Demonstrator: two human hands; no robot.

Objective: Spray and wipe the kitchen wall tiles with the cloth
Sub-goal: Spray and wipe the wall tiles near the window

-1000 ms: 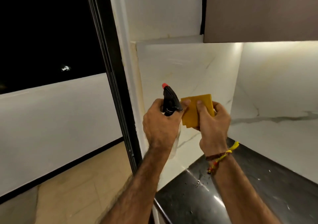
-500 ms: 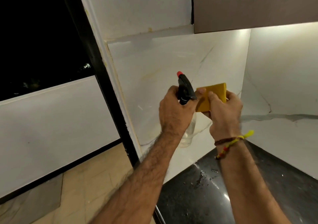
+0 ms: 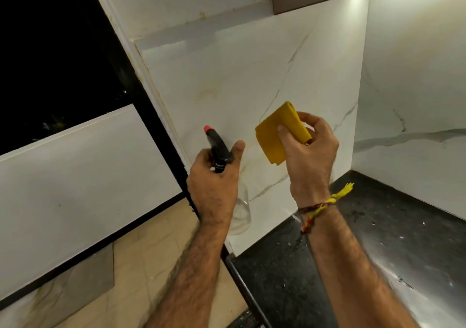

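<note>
Tiles point(image 3: 227, 80) on far wall, dry-looking, marble-veined, above dark counter point(image 3: 378, 239). Spraying step in hand. Left hand point(image 3: 214, 179) wrapped round spray bottle point(image 3: 219, 151), thumb up beside nozzle, aimed at wall. Right hand point(image 3: 309, 156) pinching folded yellow cloth point(image 3: 280, 133), near wall, not touching. Next, probably: squeeze trigger, then press cloth flat and wipe.

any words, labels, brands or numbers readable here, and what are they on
None can be read.
Spray bottle, held in the left hand: small pale marks on its black head, too blurred to read.
Yellow cloth, held in the right hand: plain.
Wall tiles: grey veining only.
</note>
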